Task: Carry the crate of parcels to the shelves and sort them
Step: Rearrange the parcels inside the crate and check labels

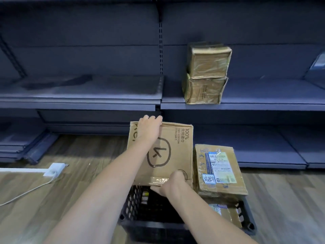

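A black plastic crate (pixel 130 206) stands on the wooden floor in front of dark blue shelves (pixel 79 101). Above its left half I hold a flat brown cardboard box (pixel 181 155) with a circled mark drawn on its top. My left hand (pixel 149 129) grips its far edge, my right hand (pixel 174 184) its near edge. A taped brown parcel (pixel 219 169) with a shipping label rests in the crate's right half, on top of another labelled parcel (pixel 226 213). Two tape-wrapped parcels, the upper parcel (pixel 208 60) on the lower parcel (pixel 204 90), stand stacked on the middle shelf to the right.
A white power strip (pixel 54 169) with a cable (pixel 26 192) lies on the floor at the left. A slotted upright post (pixel 161 48) divides the two shelf bays. A low bottom shelf (pixel 263 148) runs behind the crate at the right.
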